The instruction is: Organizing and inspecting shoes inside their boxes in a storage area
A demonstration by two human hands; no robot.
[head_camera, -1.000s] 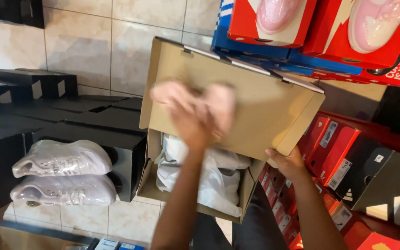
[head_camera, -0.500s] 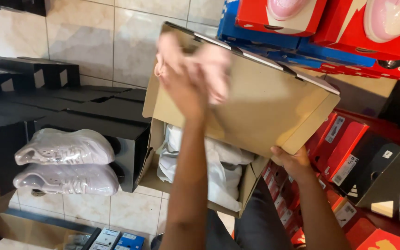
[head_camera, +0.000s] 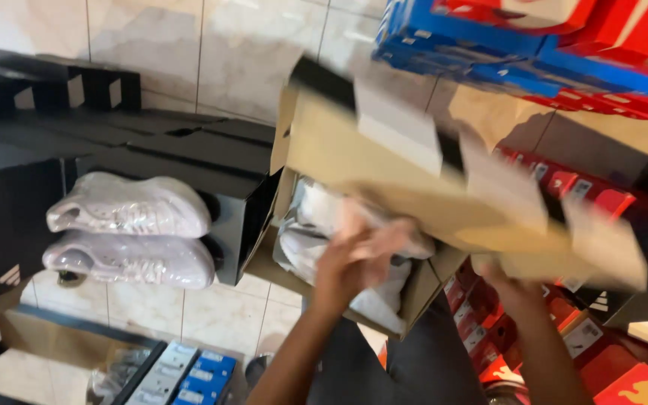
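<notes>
Between the shelves, an open brown cardboard shoebox [head_camera: 414, 225] tilts, long axis running upper left to lower right, lid raised. Left hand [head_camera: 354, 262] closes on pale pink blurred footwear [head_camera: 384, 240] over white wrapping paper [head_camera: 316, 217]. Right hand [head_camera: 515, 289] supports the box's underside, grip hidden.

Open brown cardboard shoebox [head_camera: 414, 289], hinged lid [head_camera: 384, 176] flipped up and tilted, blurred. White crumpled tissue paper [head_camera: 316, 232] fills the inside. Pale pink shoe [head_camera: 373, 240], blurred, sits at the box's front opening, over the paper.
</notes>
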